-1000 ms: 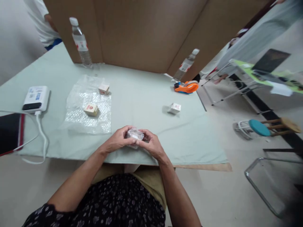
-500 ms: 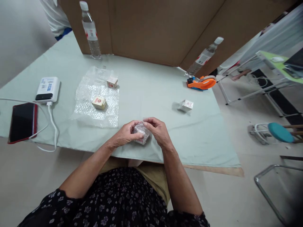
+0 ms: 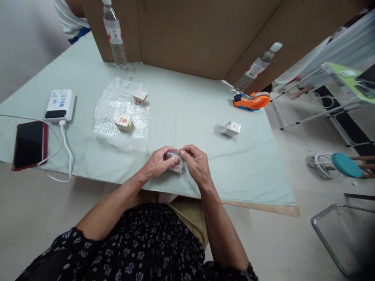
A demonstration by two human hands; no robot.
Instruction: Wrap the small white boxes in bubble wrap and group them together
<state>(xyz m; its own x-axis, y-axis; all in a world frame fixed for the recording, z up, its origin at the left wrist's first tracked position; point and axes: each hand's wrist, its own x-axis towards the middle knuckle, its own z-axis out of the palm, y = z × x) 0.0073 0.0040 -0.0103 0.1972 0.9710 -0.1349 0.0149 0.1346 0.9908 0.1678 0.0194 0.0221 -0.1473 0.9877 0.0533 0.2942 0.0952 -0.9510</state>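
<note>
A small box in bubble wrap (image 3: 177, 166) rests on the cloth near the table's front edge. My left hand (image 3: 160, 162) grips it from the left, thumb across its top. At its upper right corner, my right hand (image 3: 197, 162) pinches the wrap between thumb and forefinger. To the left, a yellowish box (image 3: 124, 123) and a second small box (image 3: 140, 98) lie on a flat bubble wrap sheet (image 3: 109, 134). Over to the right sits another small box (image 3: 233, 128), with clear film around it.
An orange tape dispenser (image 3: 253, 102) stands at the right, near a leaning water bottle (image 3: 258, 68). Another bottle (image 3: 116, 41) stands before a tall cardboard panel (image 3: 187, 37). At left are a power bank (image 3: 60, 104), a cable and a phone (image 3: 29, 144). A person's sleeve (image 3: 68, 19) shows behind.
The wrap is drawn closer around the box, and its printed side shows more plainly. My right fingers have come down slightly nearer to it. The camera view has shifted a little.
</note>
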